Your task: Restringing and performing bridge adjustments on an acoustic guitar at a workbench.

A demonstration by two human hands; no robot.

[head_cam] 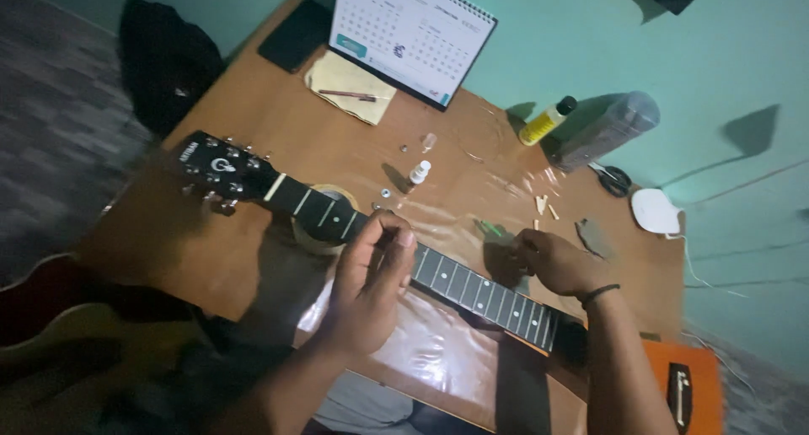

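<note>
We look down on a brown tabletop point(253, 106) that fills the middle of the frame, set against a green wall at the upper right. Across it, from the left of the frame to the lower right corner, lies an acoustic guitar point(472, 287), its black headstock point(221, 167) at the left, its dark fretted neck running diagonally, and its orange body point(687, 389) at the lower right. Our left hand point(368, 283), at the centre of the frame, is curled over the neck, fingers closed around it from above. Our right hand point(552, 262), right of centre and wearing a dark band at the wrist, rests against the far edge of the neck with its fingers bent narrow; we cannot tell whether it holds anything. A desk calendar point(411, 34) stands at the top centre, with a tan notepad point(347, 85) and a pen in front of it and a black phone point(295, 34) to its left. A dark bag point(164, 60) sits at the upper left. A clear plastic container point(608, 130) lies on its side at the upper right, with a yellow bottle with a black cap point(546, 121) just beside it. A white rounded object point(656, 210) lies at the right edge of the tabletop, near black-handled scissors point(613, 179). A roll of tape point(324, 220) shows beneath the neck. A small white bottle point(419, 172) stands near the middle, and pale bridge pins point(543, 206) lie scattered to its right.
</note>
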